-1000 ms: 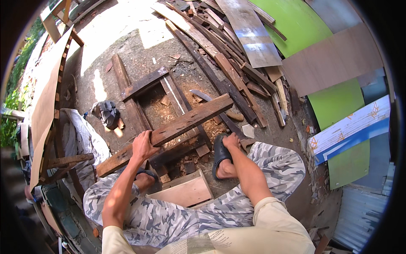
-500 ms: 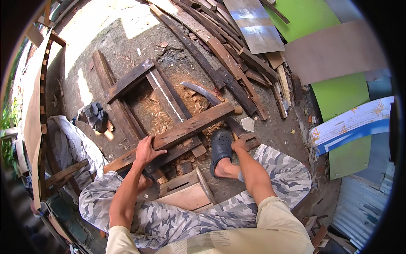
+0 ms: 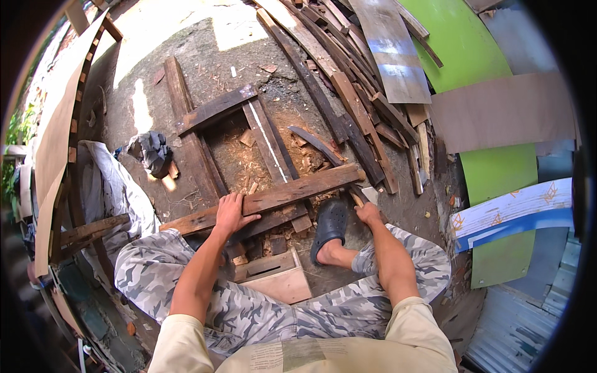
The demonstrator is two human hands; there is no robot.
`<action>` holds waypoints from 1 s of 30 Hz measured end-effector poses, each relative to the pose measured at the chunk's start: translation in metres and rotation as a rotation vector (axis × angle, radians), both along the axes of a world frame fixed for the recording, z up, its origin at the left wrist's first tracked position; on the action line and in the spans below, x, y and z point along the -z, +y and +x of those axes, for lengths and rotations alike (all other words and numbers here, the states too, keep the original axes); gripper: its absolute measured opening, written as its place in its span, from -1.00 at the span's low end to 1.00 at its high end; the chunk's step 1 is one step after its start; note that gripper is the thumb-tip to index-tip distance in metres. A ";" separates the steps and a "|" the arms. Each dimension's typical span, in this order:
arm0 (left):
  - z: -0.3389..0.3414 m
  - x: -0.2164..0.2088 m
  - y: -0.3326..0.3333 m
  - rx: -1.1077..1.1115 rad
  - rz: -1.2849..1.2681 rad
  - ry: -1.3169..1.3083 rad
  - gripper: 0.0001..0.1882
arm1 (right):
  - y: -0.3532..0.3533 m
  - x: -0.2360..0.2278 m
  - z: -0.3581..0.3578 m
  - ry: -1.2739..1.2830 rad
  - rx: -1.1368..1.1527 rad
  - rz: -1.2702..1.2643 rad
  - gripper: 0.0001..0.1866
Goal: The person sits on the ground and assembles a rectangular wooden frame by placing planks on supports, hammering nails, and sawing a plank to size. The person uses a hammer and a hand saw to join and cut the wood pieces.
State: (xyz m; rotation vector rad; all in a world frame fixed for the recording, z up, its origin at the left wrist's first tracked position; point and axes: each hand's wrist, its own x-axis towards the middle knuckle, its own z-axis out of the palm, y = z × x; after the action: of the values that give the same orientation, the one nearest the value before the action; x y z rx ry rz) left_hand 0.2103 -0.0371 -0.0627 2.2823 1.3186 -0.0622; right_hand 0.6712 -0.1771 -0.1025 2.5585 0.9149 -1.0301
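Note:
My left hand [image 3: 233, 214] lies on a long dark wooden beam [image 3: 286, 194], thumb spread to the right and fingers over its top. The beam rests slantwise across other timbers in front of me. My right hand [image 3: 369, 214] is closed round the wooden handle of a handsaw [image 3: 318, 144], just on the near side of the beam's right end. The saw's dark, curved-looking blade crosses the beam near that end, and its tip sticks out on the far side. How deep the blade sits is hidden. My right foot in a dark clog [image 3: 331, 221] is beside the beam.
Under the beam lies a timber frame [image 3: 217, 109] amid wood chips. A small wooden box [image 3: 277, 276] sits between my legs. Long planks [image 3: 348, 93] pile up at the right, near green sheets [image 3: 497, 177]. White cloth [image 3: 121, 186] and a dark crumpled bundle [image 3: 152, 152] lie left.
My right hand and the saw have moved forward, closer to the beam, with more blade reaching past the far side. My left hand stays on the beam. The whole view has shifted slightly.

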 end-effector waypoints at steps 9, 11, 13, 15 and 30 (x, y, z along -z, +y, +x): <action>-0.004 -0.003 -0.030 -0.204 0.017 0.004 0.13 | 0.005 -0.022 0.068 0.024 0.558 0.137 -0.66; -0.019 -0.004 -0.041 -0.255 0.041 0.070 0.13 | 0.010 -0.023 0.067 0.130 0.725 0.219 -0.70; -0.036 -0.003 -0.051 -0.353 0.057 0.077 0.13 | 0.024 -0.032 0.070 0.280 0.923 0.305 -0.79; -0.038 -0.002 -0.054 -0.458 0.063 -0.009 0.12 | 0.016 -0.045 0.104 0.370 1.119 0.404 -0.76; -0.090 0.042 -0.045 -1.996 -0.126 -0.369 0.17 | 0.049 -0.128 0.095 1.223 1.580 0.395 -0.49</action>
State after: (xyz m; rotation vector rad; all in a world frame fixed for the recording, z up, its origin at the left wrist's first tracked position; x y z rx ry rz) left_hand 0.1203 -0.0825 -0.1050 0.0731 2.4651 0.8093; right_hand 0.7659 -0.1281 0.0250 2.3700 -1.3858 -3.0866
